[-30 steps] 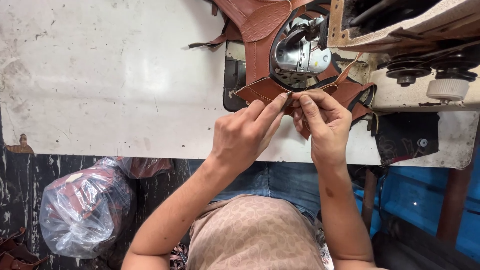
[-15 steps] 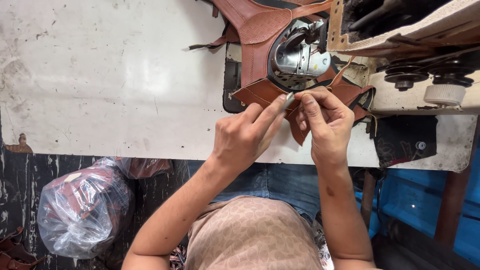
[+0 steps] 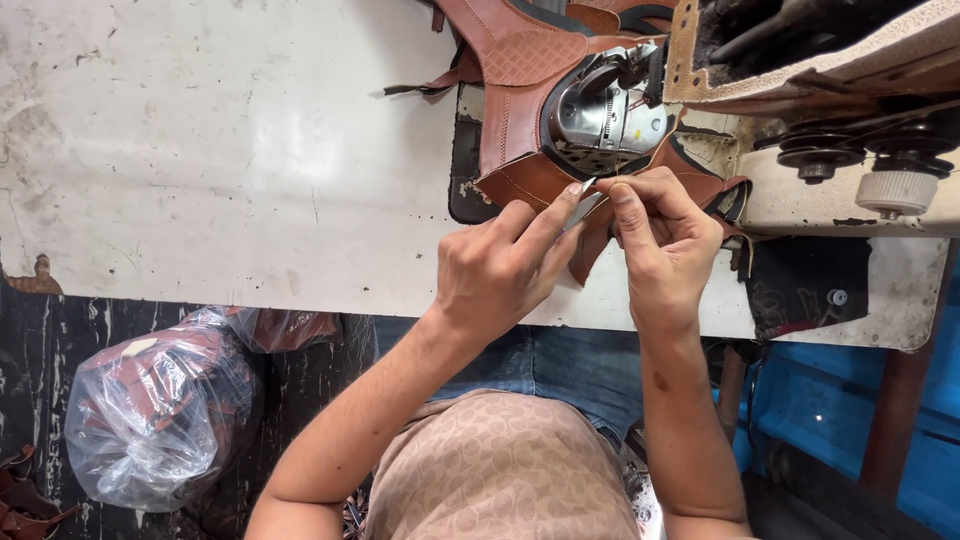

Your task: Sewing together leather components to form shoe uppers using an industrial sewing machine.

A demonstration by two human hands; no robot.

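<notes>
At the near edge of the desk (image 3: 200,150), just before the sewing machine (image 3: 610,110): left hand (image 3: 500,265) pinching small metal snips (image 3: 585,205), right hand (image 3: 665,240) pinching the brown leather piece (image 3: 530,180). Trimming step, apparently; next calls for steady, close cutting along the seam.

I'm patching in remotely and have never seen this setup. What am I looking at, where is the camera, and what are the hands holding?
The single view comes from a camera on the person's head, looking down over their lap. Ahead is a worn white table with a sewing machine set into it. Brown leather pieces lie draped around the machine's metal part. The left hand and right hand pinch the near edge of the leather together; a thin pale strip shows between the fingertips, but what it is I cannot tell. A clear plastic bag sits on the floor, lower left.
</notes>
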